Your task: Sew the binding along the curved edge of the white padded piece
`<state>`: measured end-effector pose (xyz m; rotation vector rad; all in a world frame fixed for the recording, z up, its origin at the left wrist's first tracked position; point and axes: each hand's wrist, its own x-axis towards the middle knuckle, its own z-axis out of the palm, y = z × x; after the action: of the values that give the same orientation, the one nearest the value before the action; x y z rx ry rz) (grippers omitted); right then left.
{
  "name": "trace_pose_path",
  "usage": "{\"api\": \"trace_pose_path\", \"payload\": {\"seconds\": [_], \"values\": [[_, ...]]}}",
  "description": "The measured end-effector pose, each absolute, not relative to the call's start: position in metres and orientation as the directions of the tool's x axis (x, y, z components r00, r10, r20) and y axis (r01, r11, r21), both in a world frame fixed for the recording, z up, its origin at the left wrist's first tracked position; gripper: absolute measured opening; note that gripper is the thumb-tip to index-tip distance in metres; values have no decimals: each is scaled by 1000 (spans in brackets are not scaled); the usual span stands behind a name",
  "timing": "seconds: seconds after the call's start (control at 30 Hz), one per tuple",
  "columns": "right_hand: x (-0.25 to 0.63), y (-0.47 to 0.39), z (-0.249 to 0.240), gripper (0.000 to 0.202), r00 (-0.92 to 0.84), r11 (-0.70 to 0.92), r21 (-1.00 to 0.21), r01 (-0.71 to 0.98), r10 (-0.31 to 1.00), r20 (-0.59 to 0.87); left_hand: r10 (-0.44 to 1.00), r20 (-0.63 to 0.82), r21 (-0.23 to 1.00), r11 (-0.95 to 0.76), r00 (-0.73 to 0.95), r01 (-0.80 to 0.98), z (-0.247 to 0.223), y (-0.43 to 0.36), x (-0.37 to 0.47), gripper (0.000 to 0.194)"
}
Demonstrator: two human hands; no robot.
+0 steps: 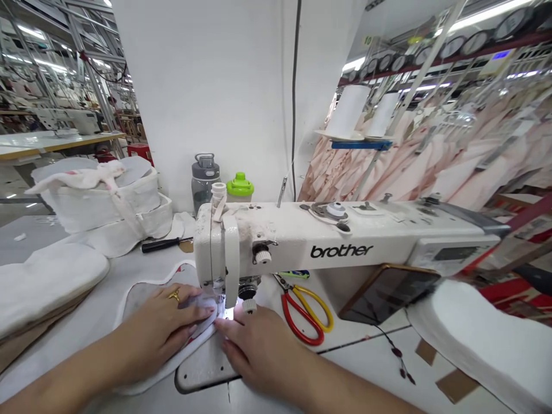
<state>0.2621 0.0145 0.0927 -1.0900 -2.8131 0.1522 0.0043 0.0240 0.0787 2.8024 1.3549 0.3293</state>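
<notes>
A light grey fabric piece (pixel 142 296) with a white bound edge and small red marks lies under the needle area of a white sewing machine (pixel 293 241). On top of it my left hand (pixel 172 319) rests flat, fingers stretched toward the lit needle and slightly apart. My right hand (pixel 265 348) is on the other side of the needle, over the metal needle plate (pixel 207 368). Its index fingertip touches the fabric's edge, and the thumb is apart below it. The presser foot is partly hidden behind the machine head.
Scissors (pixel 304 310) with red and yellow handles lie right of the needle. A phone (pixel 386 293) leans against the machine. White fabric stacks stand at right (pixel 487 339) and left (pixel 52 264). Behind are a screwdriver (pixel 161 245), a grey bottle (pixel 204 181) and a green-lidded cup (pixel 240 187).
</notes>
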Motion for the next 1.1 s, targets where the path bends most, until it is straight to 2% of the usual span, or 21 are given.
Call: {"api": "trace_pose_path", "payload": {"seconds": [0.23, 0.43, 0.67, 0.77, 0.83, 1.0, 1.1], "values": [[258, 15, 97, 35, -681, 678, -157, 718, 731, 41, 860, 146, 56, -501, 490, 863, 81, 7, 30, 36], [261, 14, 96, 31, -737, 739, -136, 660, 672, 77, 887, 122, 25, -451, 445, 892, 82, 0, 44, 39], [260, 15, 96, 35, -681, 684, -140, 716, 728, 79, 885, 184, 84, -447, 427, 891, 81, 0, 39, 34], [262, 16, 97, 32, -726, 732, -151, 665, 680, 102, 823, 160, 198, -568, 545, 799, 86, -1, 27, 30], [263, 15, 97, 31, -737, 743, -154, 651, 667, 108, 780, 159, 240, -625, 605, 742, 88, -2, 20, 36], [260, 15, 95, 30, -679, 679, -181, 711, 731, 72, 789, 142, 181, -615, 598, 768, 80, -3, 23, 38], [259, 16, 96, 30, -669, 669, -198, 717, 739, 75, 809, 194, 115, -581, 555, 806, 70, -6, 33, 36]]}}
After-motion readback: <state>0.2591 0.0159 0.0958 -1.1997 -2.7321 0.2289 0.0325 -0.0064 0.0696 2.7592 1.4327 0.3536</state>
